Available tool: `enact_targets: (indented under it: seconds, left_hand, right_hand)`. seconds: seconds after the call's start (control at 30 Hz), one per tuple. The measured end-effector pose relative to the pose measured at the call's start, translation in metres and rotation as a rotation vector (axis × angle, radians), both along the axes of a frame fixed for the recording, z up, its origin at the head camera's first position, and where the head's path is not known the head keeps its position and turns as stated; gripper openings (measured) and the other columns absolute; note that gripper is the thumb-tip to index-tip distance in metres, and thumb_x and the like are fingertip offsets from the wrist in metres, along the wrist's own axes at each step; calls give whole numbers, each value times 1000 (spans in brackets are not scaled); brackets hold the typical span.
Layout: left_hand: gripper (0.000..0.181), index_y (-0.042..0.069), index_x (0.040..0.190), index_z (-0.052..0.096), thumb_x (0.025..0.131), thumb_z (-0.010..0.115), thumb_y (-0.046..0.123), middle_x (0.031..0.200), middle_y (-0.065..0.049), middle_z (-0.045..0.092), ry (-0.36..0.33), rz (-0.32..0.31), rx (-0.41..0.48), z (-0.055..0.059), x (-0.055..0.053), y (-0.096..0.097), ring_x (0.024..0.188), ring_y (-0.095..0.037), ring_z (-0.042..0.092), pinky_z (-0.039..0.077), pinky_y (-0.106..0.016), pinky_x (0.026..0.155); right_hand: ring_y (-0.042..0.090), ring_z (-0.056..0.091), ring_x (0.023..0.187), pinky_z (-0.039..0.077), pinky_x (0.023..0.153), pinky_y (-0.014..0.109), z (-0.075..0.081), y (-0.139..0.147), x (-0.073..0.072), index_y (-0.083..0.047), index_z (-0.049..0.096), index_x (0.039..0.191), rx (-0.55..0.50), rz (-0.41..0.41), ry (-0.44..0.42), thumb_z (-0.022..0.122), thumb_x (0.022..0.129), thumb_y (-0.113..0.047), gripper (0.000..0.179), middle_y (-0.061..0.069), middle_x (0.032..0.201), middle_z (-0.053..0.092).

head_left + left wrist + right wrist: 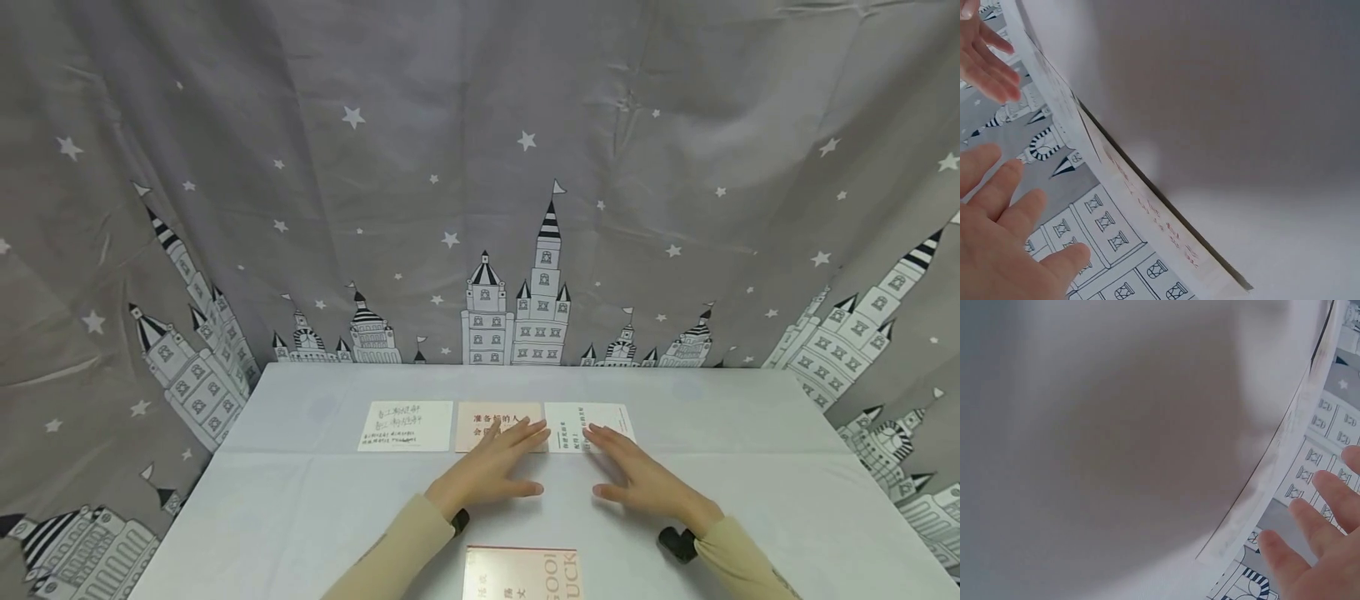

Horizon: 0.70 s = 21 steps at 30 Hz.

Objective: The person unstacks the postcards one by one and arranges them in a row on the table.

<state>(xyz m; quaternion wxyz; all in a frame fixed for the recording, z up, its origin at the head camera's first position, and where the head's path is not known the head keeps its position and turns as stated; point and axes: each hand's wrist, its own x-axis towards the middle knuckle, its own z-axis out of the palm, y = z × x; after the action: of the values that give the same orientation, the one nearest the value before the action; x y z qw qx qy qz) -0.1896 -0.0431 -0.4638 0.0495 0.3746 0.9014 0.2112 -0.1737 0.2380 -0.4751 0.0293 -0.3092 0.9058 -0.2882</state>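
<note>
In the head view three cards lie in a row on the white table. The leftmost, a white card (405,427), bears handwriting; a pale pink card (480,412) with red characters is in the middle, and a white card (611,417) with dark green print is at the right. My left hand (489,468), fingers spread, is over the near part of the pink card and hides some of its print. Over the near part of the green-printed card is my right hand (647,479), its fingers extended. Neither hand holds anything. Both wrist views show the fingers apart.
A cream card (521,575) with large "GOOD LUCK" lettering lies nearer me, cut off by the frame's bottom edge. Behind the white tabletop (262,492) hangs a grey curtain (405,167) printed with castles and stars. Dark bands (677,544) sit at the wrists.
</note>
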Motion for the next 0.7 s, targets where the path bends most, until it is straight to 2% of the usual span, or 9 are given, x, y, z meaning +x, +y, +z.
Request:
enact_targets:
  seconds: [0.23,0.47,0.7]
  left_hand:
    - [77,13,150,32,88,63,46,155,-2,27,47,-29,31,2,16,-6,143,-26,20,10,-55,113]
    - [78,12,151,31,88,65,43,155,-4,28,51,-35,46,7,32,-17,142,-29,20,11,-58,112]
    - [79,11,150,32,87,67,41,155,-4,28,33,-24,80,4,48,-36,142,-29,20,11,-58,112]
  right_hand:
    - [47,28,134,30,101,65,0,-4,17,0,35,145,-25,19,21,69,86,-29,74,22,149,32]
    - [47,29,133,31,101,64,-1,-10,38,-4,35,146,-20,5,27,68,87,-35,75,20,150,32]
    - [42,30,135,32,101,62,-4,-13,57,-10,33,149,-3,-24,-3,69,85,-38,79,16,151,31]
